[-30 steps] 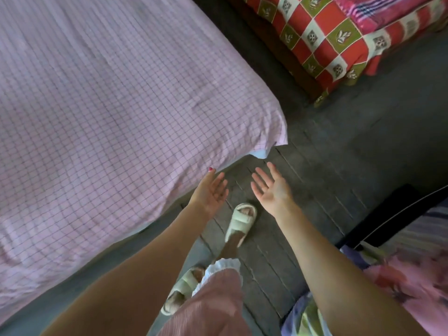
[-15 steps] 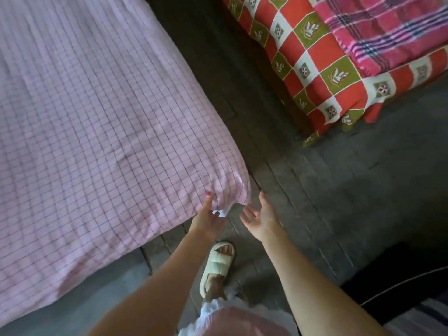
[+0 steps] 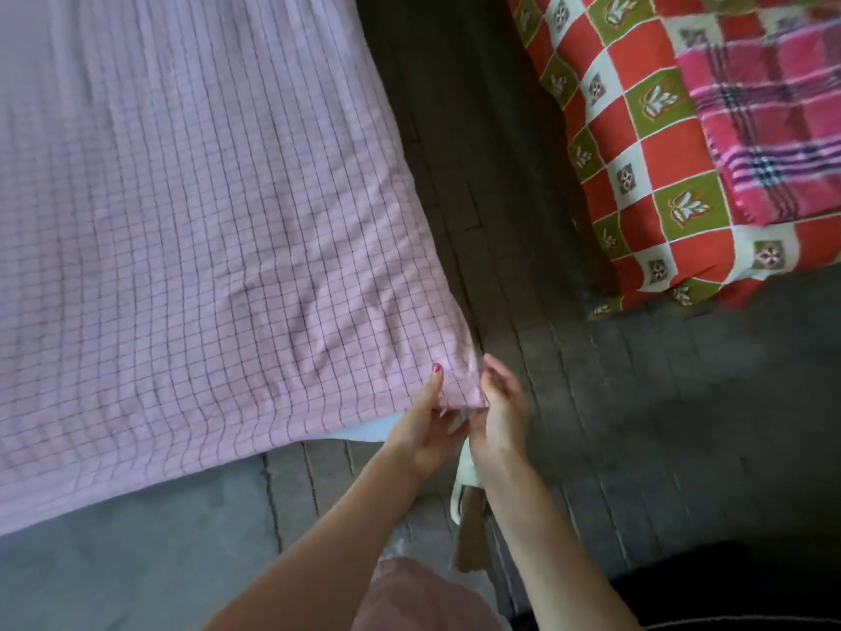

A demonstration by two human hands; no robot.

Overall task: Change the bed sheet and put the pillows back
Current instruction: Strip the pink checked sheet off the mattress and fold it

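A pink checked bed sheet [image 3: 191,230] covers the bed and fills the left of the view. Its near right corner hangs over the mattress edge. My left hand [image 3: 425,428] pinches this corner, thumb on top of the cloth and fingers underneath. My right hand [image 3: 498,412] holds the same corner from the right side, fingers curled on the fabric edge. A strip of pale blue mattress [image 3: 364,432] shows just below the sheet's hem. No pillows are in view.
A second bed with a red, green and white patterned cover [image 3: 637,166] and a pink plaid blanket [image 3: 773,129] stands at the upper right. A dark brick floor [image 3: 637,425] runs between the beds. My white sandal [image 3: 464,475] is under my hands.
Both hands moved up from open air onto the sheet corner and took hold of it. The view shifted closer to the corner.
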